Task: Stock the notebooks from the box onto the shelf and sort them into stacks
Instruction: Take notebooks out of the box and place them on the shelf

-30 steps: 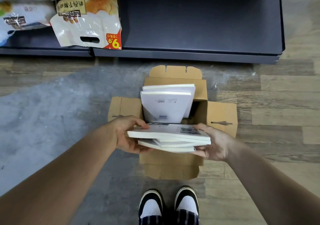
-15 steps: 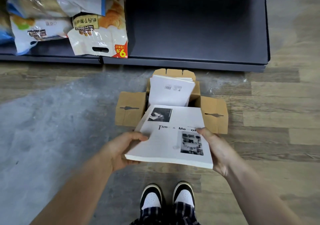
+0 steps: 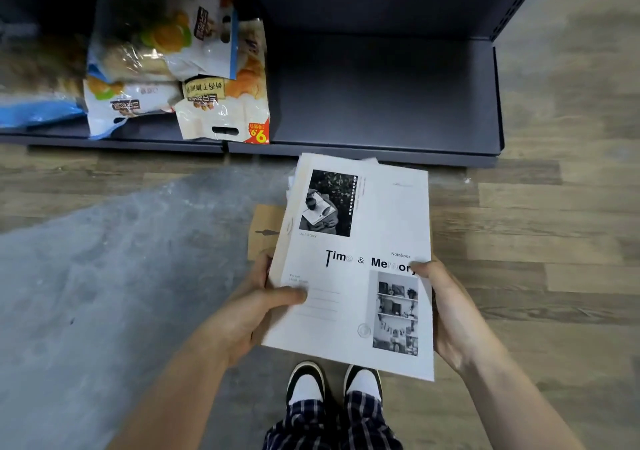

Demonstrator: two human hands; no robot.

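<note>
I hold a stack of white notebooks [image 3: 374,227] flat in front of me, the top cover reading "Time & Memory". My left hand [image 3: 249,314] grips its left edge with the thumb on the cover. My right hand [image 3: 446,311] grips the right edge, thumb on top. The stack hides most of the cardboard box [image 3: 265,229] on the floor; only one brown flap shows at its left. The dark shelf [image 3: 381,99] lies just beyond the stack's far edge, its right half bare.
Several bagged bread packs [image 3: 180,68] fill the shelf's left part. A raised lip [image 3: 363,148] runs along the shelf front, and a side panel [image 3: 498,96] closes its right end. My shoes [image 3: 332,383] stand on the wooden floor below the stack.
I raised the notebook stack out of the box and carried it up and forward toward the shelf. It now covers the box. Both hands kept their grip.
</note>
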